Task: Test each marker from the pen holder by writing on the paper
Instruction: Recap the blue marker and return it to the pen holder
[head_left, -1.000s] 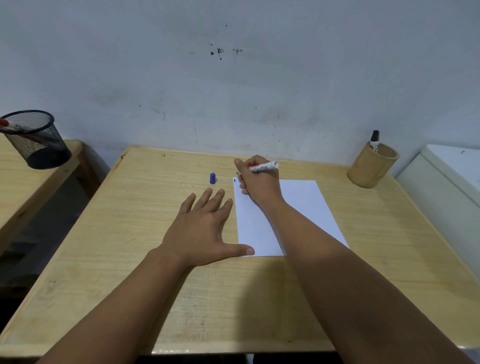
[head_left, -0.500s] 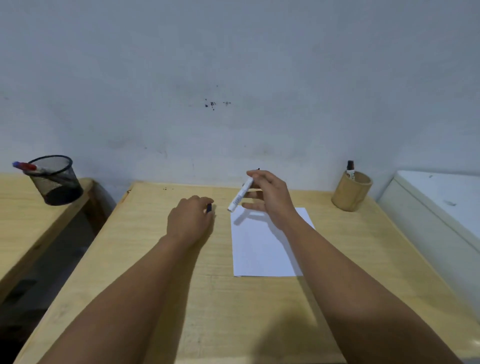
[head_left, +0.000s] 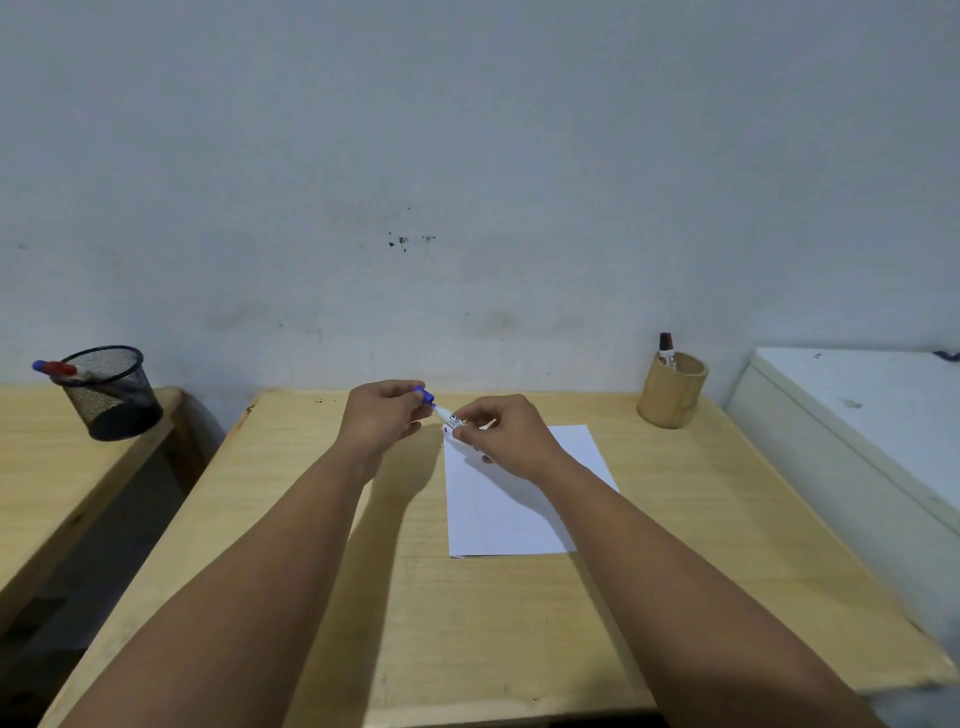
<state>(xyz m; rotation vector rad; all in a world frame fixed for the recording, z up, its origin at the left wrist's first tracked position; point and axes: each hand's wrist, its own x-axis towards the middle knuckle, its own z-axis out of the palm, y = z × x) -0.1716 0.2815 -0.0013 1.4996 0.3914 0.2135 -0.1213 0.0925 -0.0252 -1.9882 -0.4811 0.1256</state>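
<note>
A white marker (head_left: 451, 417) is held above the far left corner of the white paper (head_left: 519, 499). My right hand (head_left: 506, 436) grips its barrel. My left hand (head_left: 382, 418) pinches the blue cap (head_left: 426, 396) at the marker's tip end; whether the cap is fully seated I cannot tell. A small blue mark (head_left: 445, 429) shows at the paper's top left corner. The tan pen holder (head_left: 671, 391) stands at the desk's far right with one dark-capped marker (head_left: 666, 349) sticking out.
A black mesh cup (head_left: 111, 393) with a red and blue marker (head_left: 54, 368) sits on the neighbouring desk (head_left: 47, 483) to the left, across a gap. A white cabinet (head_left: 857, 415) borders my wooden desk (head_left: 467, 623) on the right. A wall runs close behind.
My right hand stopped writing and lifted the marker off the paper. My left hand picked the blue cap off the desk and brought it to the marker's tip.
</note>
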